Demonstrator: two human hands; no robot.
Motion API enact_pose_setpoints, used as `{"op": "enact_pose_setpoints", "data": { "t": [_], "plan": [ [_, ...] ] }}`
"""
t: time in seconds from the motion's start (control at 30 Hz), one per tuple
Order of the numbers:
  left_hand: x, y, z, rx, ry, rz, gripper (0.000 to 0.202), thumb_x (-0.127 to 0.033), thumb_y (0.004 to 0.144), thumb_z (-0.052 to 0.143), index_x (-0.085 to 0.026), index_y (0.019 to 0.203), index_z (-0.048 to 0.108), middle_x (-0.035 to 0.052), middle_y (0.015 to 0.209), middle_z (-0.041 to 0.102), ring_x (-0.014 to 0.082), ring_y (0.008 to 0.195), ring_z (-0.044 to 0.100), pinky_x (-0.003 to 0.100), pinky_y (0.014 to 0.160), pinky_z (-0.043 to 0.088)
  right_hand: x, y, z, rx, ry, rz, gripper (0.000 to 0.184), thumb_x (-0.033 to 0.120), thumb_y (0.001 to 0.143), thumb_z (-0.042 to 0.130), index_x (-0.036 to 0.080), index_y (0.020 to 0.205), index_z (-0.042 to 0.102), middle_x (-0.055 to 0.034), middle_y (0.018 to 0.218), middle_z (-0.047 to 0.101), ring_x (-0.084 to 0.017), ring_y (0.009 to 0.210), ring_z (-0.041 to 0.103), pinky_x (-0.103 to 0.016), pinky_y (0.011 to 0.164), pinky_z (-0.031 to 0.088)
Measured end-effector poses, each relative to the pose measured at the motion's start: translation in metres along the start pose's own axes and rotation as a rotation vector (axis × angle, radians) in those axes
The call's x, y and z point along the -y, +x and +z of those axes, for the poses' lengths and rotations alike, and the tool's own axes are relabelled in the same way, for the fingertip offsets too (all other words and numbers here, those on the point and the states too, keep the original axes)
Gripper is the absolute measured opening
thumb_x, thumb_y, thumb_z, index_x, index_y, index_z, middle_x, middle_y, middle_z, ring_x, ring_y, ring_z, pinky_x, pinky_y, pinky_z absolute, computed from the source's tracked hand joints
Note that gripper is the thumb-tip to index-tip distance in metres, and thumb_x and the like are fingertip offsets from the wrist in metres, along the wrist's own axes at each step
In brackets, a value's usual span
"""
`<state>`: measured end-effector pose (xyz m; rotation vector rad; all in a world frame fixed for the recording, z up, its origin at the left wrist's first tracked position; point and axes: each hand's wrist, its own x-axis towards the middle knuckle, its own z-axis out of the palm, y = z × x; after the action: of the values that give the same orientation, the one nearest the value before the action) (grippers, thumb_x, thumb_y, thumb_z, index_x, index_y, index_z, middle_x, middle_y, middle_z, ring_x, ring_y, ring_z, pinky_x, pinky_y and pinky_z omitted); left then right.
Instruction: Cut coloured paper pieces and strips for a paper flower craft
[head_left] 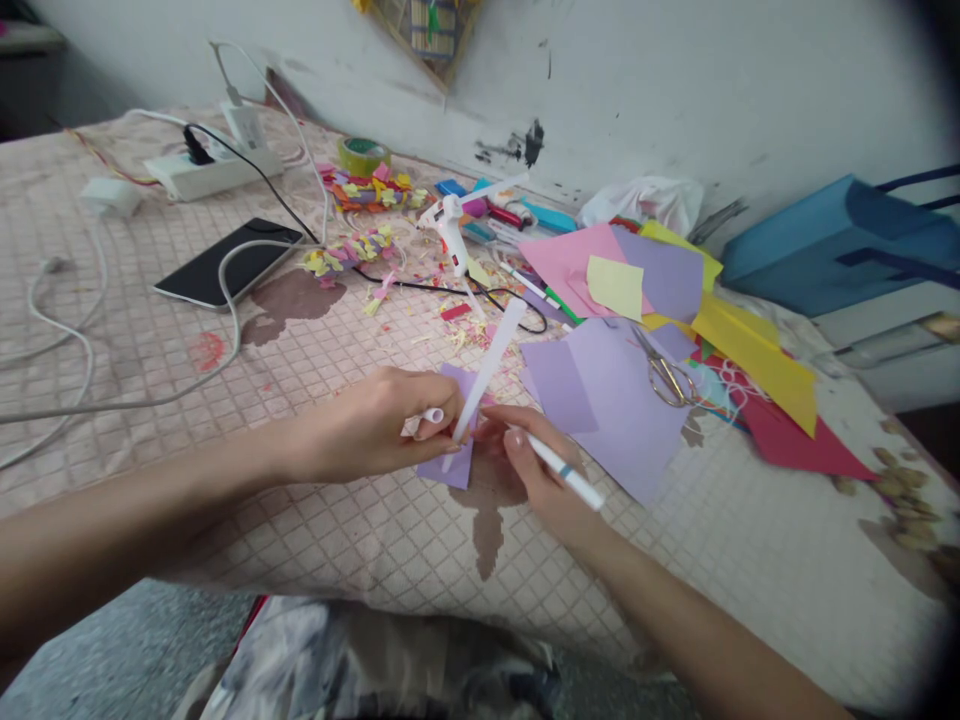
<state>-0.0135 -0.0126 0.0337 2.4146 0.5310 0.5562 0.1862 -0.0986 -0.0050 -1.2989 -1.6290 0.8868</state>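
Note:
My left hand (375,425) is closed, pinching a small pen cap and pressing a white ruler (491,362) down across a small purple paper piece (456,462) on the quilted cloth. The ruler slants up and to the right. My right hand (536,465) is closed around a white pen (566,470) with a blue band, its tip at the ruler's lower edge on the purple paper. Both hands touch the paper.
Larger purple sheets (600,395), scissors (664,375), pink, yellow and red papers (757,350) lie to the right. A glue gun (450,228), paper scraps, tape roll (363,153), phone (229,262), power strip (206,172) with cables sit behind. A blue bag (832,240) stands far right.

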Motion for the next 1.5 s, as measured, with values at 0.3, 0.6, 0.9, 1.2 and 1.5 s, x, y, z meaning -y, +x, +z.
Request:
{"op": "enact_pose_setpoints", "data": {
  "t": [0.3,0.6,0.9,1.2,1.5],
  "plan": [
    [-0.0009,0.0008,-0.0026,-0.002,-0.020,0.028,0.005,-0.020,0.079,0.053,-0.016,0.078,0.056,-0.0023,0.067,0.058,0.0072,0.058,0.053,0.017,0.054,0.040,-0.0072,0.0015,0.0112,0.210,-0.505,-0.245,0.043,0.034,0.080,0.058,0.019,0.118,0.044,-0.0117,0.123,0.051,-0.027,0.122,0.039,-0.048,0.098,0.033],
    [0.0014,0.0001,-0.0029,-0.002,-0.011,0.035,0.002,-0.018,0.079,0.055,-0.016,0.079,0.055,-0.0035,0.067,0.057,0.0060,0.056,0.051,0.017,0.053,0.038,-0.0054,0.0019,0.0102,0.224,-0.521,-0.234,0.043,0.033,0.080,0.057,0.019,0.119,0.042,-0.0113,0.123,0.051,-0.026,0.122,0.039,-0.046,0.098,0.032],
    [0.0010,0.0001,-0.0007,0.009,-0.005,0.042,0.003,-0.018,0.078,0.056,-0.016,0.079,0.056,-0.0038,0.066,0.057,0.0058,0.056,0.051,0.017,0.053,0.038,-0.0060,0.0015,0.0095,0.234,-0.497,-0.207,0.044,0.035,0.080,0.058,0.020,0.118,0.043,-0.0097,0.124,0.050,-0.026,0.121,0.039,-0.045,0.099,0.032],
    [0.0006,-0.0003,-0.0007,0.011,-0.036,0.033,0.004,-0.019,0.079,0.056,-0.015,0.080,0.057,-0.0024,0.068,0.059,0.0066,0.058,0.053,0.017,0.054,0.040,-0.0074,0.0018,0.0102,0.236,-0.505,-0.211,0.042,0.036,0.080,0.057,0.020,0.117,0.044,-0.0106,0.123,0.050,-0.026,0.121,0.040,-0.046,0.098,0.032],
    [0.0006,0.0000,0.0000,0.003,-0.050,0.051,0.006,-0.021,0.079,0.055,-0.015,0.079,0.056,-0.0015,0.067,0.059,0.0071,0.056,0.052,0.018,0.053,0.039,-0.0064,0.0022,0.0094,0.241,-0.509,-0.211,0.042,0.035,0.081,0.056,0.020,0.117,0.044,-0.0112,0.124,0.050,-0.026,0.121,0.039,-0.046,0.098,0.032]
  ]
}}
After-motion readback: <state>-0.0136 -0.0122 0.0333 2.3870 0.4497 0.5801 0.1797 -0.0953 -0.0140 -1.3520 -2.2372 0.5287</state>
